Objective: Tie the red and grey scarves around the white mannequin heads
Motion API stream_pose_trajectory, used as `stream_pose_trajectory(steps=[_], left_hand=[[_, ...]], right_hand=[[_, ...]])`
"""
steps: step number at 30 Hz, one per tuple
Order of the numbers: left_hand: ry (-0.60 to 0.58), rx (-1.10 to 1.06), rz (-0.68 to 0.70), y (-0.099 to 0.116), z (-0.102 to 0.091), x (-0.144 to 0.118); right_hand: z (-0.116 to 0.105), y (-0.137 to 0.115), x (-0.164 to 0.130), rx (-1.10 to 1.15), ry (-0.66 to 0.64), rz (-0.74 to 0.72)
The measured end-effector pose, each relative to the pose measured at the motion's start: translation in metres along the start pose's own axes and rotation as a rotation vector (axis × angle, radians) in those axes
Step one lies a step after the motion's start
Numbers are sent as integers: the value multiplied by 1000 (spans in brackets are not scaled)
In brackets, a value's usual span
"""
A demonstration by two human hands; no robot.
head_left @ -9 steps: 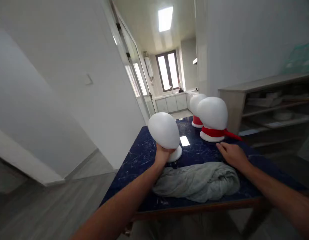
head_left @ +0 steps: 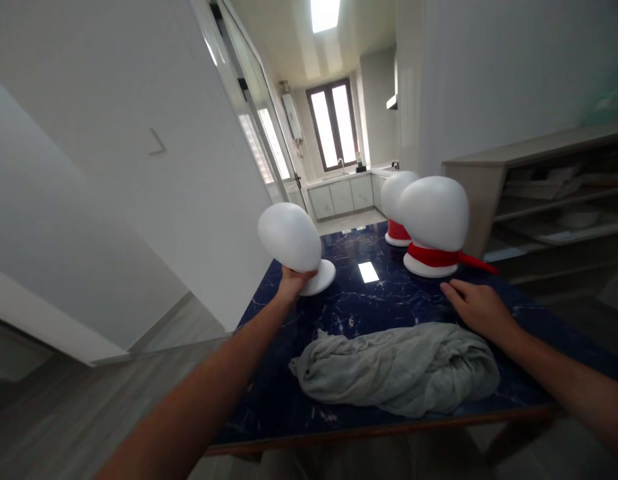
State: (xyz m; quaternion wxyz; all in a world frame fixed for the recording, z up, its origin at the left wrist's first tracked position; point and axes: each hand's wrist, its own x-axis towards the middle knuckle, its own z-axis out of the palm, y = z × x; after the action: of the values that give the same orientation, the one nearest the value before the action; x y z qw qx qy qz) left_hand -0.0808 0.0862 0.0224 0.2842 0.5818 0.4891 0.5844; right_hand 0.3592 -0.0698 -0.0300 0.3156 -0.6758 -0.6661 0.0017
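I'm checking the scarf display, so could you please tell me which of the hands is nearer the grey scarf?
Right. The right hand rests on the table at the grey scarf's far right edge; the left hand grips a bare white head form farther away.

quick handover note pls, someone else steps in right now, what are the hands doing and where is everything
Left hand: gripping the neck of the bare white mannequin head, which leans to the left, its base near the left edge of the dark blue marble table.
Right hand: flat on the table, holding nothing, just behind the grey scarf.
The scarf lies bunched near the front edge, touched by neither hand.
Done: two other heads already wear red scarves, the near one and the far one.
Left: the held head has no scarf on it.
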Motion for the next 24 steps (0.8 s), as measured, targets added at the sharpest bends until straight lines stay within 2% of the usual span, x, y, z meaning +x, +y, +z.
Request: stream_pose_trajectory(steps=[2,5,7,9,12,17,21,24], left_hand=[[-19,34,17,-4,-32,37],[-96,91,-42,-16,-79,84],[-77,125,-67,-30,-103,108],[-59,124,-67,-46,-118,126],[-72,107,-74,-71,-127,143],[-141,55,-100,-100,-123,154],[-126,27,-148,-109,-116,152],[-134,75,-119,-108,-114,143]], right_hand=[[1,-1,0,5,-4,-11],[0,-3,0,5,-10,-13],[-1,-4,0,4,-21,-3],[-2,-6,0,4,-37,13],[-4,-8,0,-9,-60,35],[-7,-10,1,-36,-84,68],[-8,-12,1,-45,-88,62],[-8,-12,1,-46,-73,56]])
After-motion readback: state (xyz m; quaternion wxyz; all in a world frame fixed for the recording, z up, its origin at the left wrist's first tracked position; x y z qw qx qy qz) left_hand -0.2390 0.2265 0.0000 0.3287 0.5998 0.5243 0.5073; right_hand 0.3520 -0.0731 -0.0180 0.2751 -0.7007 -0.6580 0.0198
